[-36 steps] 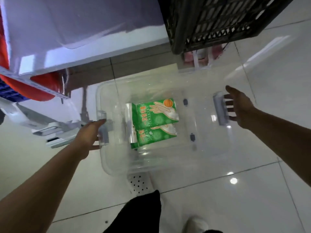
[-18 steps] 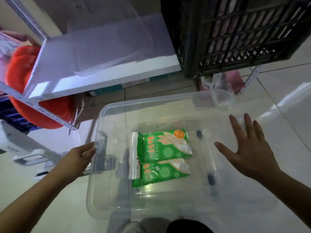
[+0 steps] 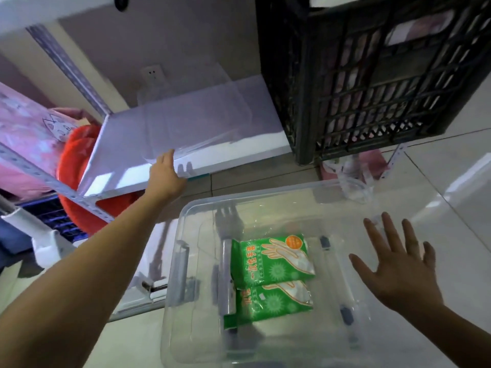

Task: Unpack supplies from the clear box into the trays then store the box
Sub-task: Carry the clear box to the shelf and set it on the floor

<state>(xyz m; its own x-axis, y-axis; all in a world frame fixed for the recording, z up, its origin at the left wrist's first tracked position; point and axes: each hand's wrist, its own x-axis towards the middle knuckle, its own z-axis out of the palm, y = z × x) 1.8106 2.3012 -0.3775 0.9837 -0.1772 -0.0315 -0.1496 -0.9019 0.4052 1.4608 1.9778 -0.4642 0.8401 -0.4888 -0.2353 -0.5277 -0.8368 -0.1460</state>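
The clear box point(image 3: 186, 211) stands open on the tiled floor below me. Inside lie two green glove packets point(image 3: 273, 277) and a roll of clear film point(image 3: 225, 277) beside them. A clear tray point(image 3: 196, 120) sits on the white shelf point(image 3: 127, 179) at upper left. My left hand point(image 3: 166, 173) reaches to the tray's front corner and touches it; I cannot tell whether the fingers grip it. Over the right part of the box my right hand point(image 3: 398, 266) hovers flat, fingers spread, holding nothing.
A black slatted crate point(image 3: 372, 83) with pink goods stands on the shelf at upper right. A red bundle point(image 3: 77, 155) and pink packs point(image 3: 24, 134) fill the left of the rack. A small clear container point(image 3: 353, 189) lies behind the box.
My left hand let go of the box's left handle and reached up to the clear tray on the shelf. The view tilted up. My right hand stays spread over the box.
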